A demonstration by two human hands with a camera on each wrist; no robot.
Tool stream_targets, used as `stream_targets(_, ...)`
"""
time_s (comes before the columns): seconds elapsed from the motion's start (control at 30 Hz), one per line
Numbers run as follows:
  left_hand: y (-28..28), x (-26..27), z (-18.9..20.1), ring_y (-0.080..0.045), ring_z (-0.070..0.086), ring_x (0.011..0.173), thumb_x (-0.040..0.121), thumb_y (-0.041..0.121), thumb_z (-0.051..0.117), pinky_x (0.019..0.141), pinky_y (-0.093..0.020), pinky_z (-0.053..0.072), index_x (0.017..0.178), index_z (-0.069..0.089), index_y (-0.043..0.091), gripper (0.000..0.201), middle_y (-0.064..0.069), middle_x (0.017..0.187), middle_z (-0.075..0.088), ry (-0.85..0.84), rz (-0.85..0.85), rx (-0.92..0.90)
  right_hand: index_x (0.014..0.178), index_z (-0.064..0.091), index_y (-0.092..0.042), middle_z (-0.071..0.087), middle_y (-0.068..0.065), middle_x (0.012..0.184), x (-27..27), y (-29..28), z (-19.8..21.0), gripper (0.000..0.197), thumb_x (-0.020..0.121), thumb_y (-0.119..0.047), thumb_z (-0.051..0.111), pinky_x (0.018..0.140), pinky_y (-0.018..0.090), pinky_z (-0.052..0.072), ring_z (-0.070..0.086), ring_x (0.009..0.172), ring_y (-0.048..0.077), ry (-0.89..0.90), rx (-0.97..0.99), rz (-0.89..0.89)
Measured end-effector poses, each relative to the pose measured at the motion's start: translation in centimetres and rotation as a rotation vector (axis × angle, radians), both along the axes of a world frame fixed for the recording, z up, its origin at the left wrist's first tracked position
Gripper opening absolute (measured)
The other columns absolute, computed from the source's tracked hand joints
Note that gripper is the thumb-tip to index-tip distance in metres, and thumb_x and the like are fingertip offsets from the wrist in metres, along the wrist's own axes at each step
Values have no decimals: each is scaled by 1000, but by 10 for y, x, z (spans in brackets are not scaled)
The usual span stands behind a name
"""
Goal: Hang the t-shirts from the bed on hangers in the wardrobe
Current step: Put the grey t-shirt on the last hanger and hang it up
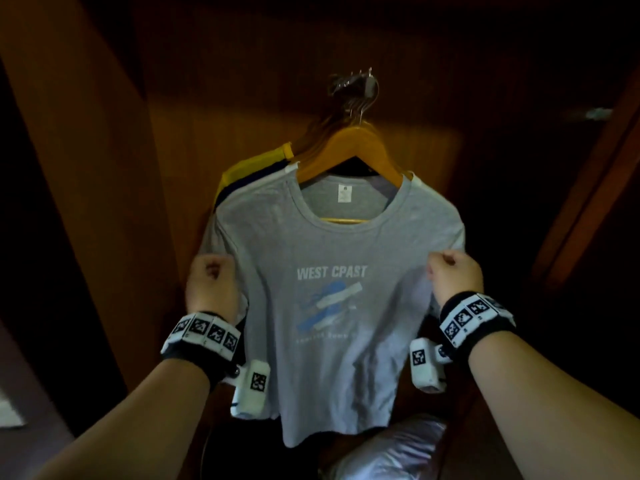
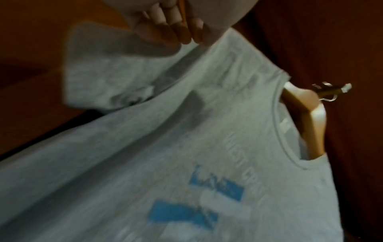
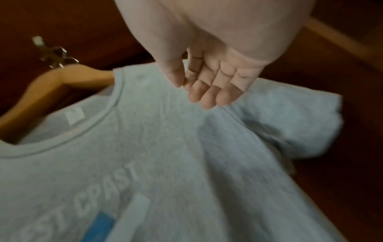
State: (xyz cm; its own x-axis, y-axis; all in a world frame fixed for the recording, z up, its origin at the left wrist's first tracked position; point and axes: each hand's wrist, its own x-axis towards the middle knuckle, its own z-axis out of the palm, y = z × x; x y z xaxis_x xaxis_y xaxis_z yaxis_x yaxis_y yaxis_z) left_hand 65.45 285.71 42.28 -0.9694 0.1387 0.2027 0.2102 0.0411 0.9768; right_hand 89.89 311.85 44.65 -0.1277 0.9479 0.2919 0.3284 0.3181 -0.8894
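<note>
- Two hands are raised to the grey shirt [image 1: 325,306], one at each shoulder seam.
- The left hand [image 1: 212,289] is seen with fingers [image 2: 176,29] curled; whether fabric is pinched cannot be told from the blurred wrist view.
- The right hand [image 1: 453,277] is seen with fingers [image 3: 209,93] loosely bent and thumb close by, touching the cloth near the sleeve seam; a firm pinch cannot be confirmed.
- The shirt is hung on a wooden hanger [image 1: 349,147], its neck opening at 12 o'clock from the hands, its "WEST CPAST" print between them.
- The hanger's hook is caught on a metal fitting [image 1: 356,83] at 12 o'clock in the wardrobe [image 1: 104,133].
- A yellow shirt [image 1: 256,164] and a dark one are hung behind, showing at 10 o'clock.
- A silvery bundle [image 1: 391,448] is seen at 6 o'clock, below the hem.
</note>
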Motion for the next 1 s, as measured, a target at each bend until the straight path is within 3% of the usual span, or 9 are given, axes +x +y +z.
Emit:
stream_targets(0.1,-1,0,-42,-28,62,102,96,19,62,82,-35,44,116,61,17,20,-2,108,65,-121,-35,-103,83,70,-8,72,11,78,4,2,-48,25,88,-29,59,75,38,55,69,76,35,-45,-159,-4)
stream_targets(0.17,1,0,-58,-29,61,113,95,16,64,89,-34,45,131,57,14,37,-2,123,64,-202,-105,-168,88,67,-1,68,14,81,5,3,-70,23,93,-22,59,71,34,46,62,75,33,-75,-246,9)
stream_targets(0.27,2,4,-72,-27,58,115,92,13,68,93,-34,43,145,47,11,57,-7,139,60,-283,-172,-247,105,63,-3,67,15,98,7,7,-96,19,95,-19,61,80,32,41,61,88,33,-52,-343,8)
stream_targets(0.4,2,18,-84,-23,56,89,95,13,67,77,-28,43,138,55,10,45,-4,110,65,-302,-152,-348,122,64,-3,70,13,111,8,15,-118,35,93,-22,63,86,31,41,65,105,35,-41,-397,63)
stream_targets(0.53,2,26,-100,-31,57,112,100,17,63,88,-31,38,138,58,4,41,-7,124,61,-324,-214,-450,112,68,-5,68,12,104,12,14,-125,27,97,-26,63,82,31,41,62,94,30,-81,-405,137)
stream_targets(0.67,3,32,-111,-19,59,85,98,21,69,75,-31,42,108,66,12,14,-9,107,69,-310,-168,-470,105,69,-2,69,16,98,14,21,-131,31,97,-31,61,80,34,44,63,90,33,-115,-360,183)
stream_targets(0.8,1,44,-117,-20,55,74,90,26,77,61,-32,40,100,61,13,22,-6,89,64,-262,-72,-511,107,68,0,71,23,104,20,27,-139,35,100,-32,57,84,41,52,66,95,40,-139,-303,185)
stream_targets(0.9,-3,50,-123,-21,65,86,87,20,81,74,-34,51,111,63,10,31,-7,100,69,-384,-105,-326,113,69,2,69,26,111,25,29,-137,38,102,-31,54,87,40,49,65,101,43,-173,-282,193)
stream_targets(1.0,-7,62,-121,-19,73,77,92,10,74,68,-30,59,106,71,4,16,-12,97,76,-480,-209,-148,111,69,4,69,26,111,25,29,-133,35,102,-25,52,83,36,45,64,102,41,-172,-267,235)
